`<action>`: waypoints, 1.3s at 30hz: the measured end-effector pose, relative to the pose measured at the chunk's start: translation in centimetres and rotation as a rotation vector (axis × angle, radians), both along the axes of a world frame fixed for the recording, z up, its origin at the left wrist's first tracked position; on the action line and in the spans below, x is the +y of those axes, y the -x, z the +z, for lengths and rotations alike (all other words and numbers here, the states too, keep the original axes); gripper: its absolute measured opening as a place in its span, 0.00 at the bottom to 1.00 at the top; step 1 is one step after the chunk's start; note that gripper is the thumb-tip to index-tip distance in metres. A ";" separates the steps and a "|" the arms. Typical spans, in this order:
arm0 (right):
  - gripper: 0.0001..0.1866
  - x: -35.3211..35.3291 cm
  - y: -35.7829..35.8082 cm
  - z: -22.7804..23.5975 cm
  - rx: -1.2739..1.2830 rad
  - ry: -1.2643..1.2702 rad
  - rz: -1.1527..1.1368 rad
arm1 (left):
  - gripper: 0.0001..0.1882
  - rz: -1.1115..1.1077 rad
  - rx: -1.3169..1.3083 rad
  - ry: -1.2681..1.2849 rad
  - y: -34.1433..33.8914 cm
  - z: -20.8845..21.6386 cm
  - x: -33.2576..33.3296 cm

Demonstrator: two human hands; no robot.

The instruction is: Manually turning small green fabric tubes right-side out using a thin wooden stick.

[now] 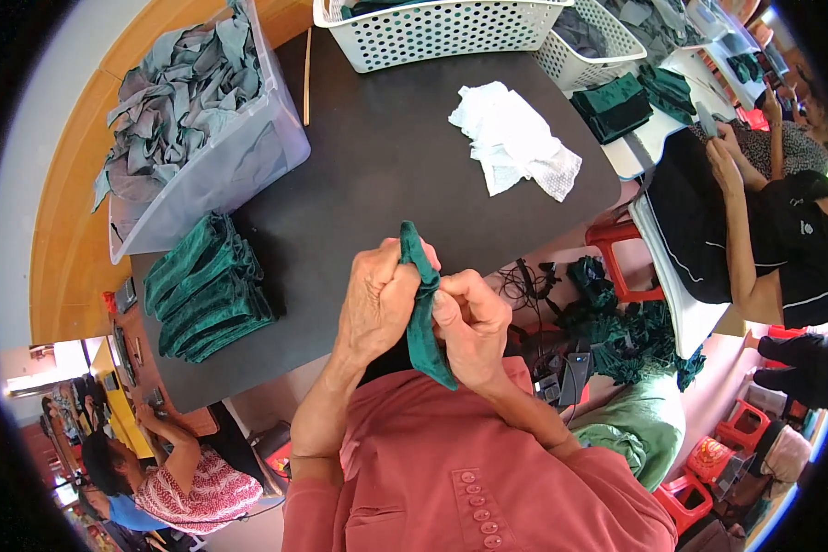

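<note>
In front of my chest I hold a dark green velvet strip (423, 340) with a knot-like bunch in its middle. One tapered end points up and away, the other hangs down toward my shirt. My left hand (374, 299) is closed around the strip beside the bunch, its fingertips mostly hidden. On the other side, my right hand (474, 322) pinches the strip just below the bunch between thumb and forefinger. A folded stack of green velvet pieces (207, 290) lies on the dark table (377, 138), left of my left hand.
Grey cloth pieces (193, 92) fill a clear plastic bin (281, 147) at the left. A white perforated basket (451, 39) stands at the far edge, near crumpled white sheets (515, 138). Co-workers sit on both sides. Cables and green fabric (607, 331) lie below the table's right edge.
</note>
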State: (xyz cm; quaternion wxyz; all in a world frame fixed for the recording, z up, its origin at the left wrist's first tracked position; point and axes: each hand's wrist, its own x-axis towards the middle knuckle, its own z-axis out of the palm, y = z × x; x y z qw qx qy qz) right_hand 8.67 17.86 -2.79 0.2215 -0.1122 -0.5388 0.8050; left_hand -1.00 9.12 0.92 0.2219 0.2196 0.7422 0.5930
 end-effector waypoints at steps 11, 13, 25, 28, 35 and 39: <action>0.06 1.2 1.1 0.1 0.059 -0.705 -0.364 | 0.06 -0.027 0.220 0.076 0.4 1.0 0.5; 0.06 1.1 0.7 -0.1 0.049 -0.645 -0.319 | 0.06 -0.039 0.228 0.064 0.1 0.1 0.4; 0.10 1.6 0.6 -0.4 0.015 0.657 0.413 | 0.15 0.034 -0.119 -0.250 0.7 0.9 -0.2; 0.09 1.6 0.2 -0.2 -0.019 0.653 0.452 | 0.11 0.016 0.018 -0.169 1.2 0.6 -0.5; 0.06 5.6 -3.2 -1.1 -0.485 -0.233 0.521 | 0.16 0.138 0.001 -0.333 2.9 0.3 -2.1; 0.08 6.1 -1.4 2.2 -0.214 0.007 0.234 | 0.16 0.015 -0.110 -0.344 1.7 0.6 -2.0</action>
